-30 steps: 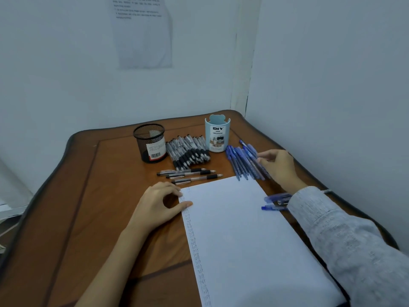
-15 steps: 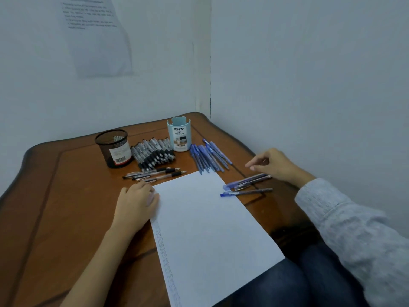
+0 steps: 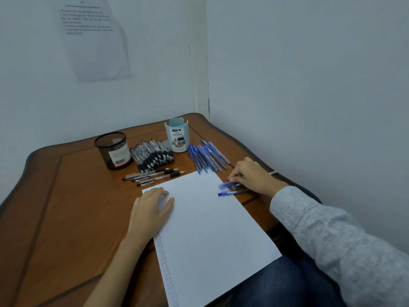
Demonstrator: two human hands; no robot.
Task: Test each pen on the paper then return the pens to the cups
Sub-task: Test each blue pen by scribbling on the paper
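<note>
A white sheet of paper (image 3: pixel 205 235) lies on the wooden table (image 3: pixel 66 207), with small pen marks down its left edge. My left hand (image 3: pixel 150 207) rests flat on the sheet's top left corner. My right hand (image 3: pixel 252 173) has its fingers curled over a few blue pens (image 3: pixel 228 185) lying beside the sheet's top right corner. One more blue pen (image 3: pixel 230 193) lies just below them. A black mesh cup (image 3: pixel 112 149) and a light blue cup (image 3: pixel 177 136) stand at the back.
A pile of black pens (image 3: pixel 152 156) lies between the cups, and a row of blue pens (image 3: pixel 208 157) sits right of the blue cup. Three black pens (image 3: pixel 152 175) lie apart above the sheet. Walls close in behind and to the right.
My right hand left the row of blue pens, came nearer and settled on the few blue pens by the sheet. My left hand slid onto the sheet's corner. The view shifted.
</note>
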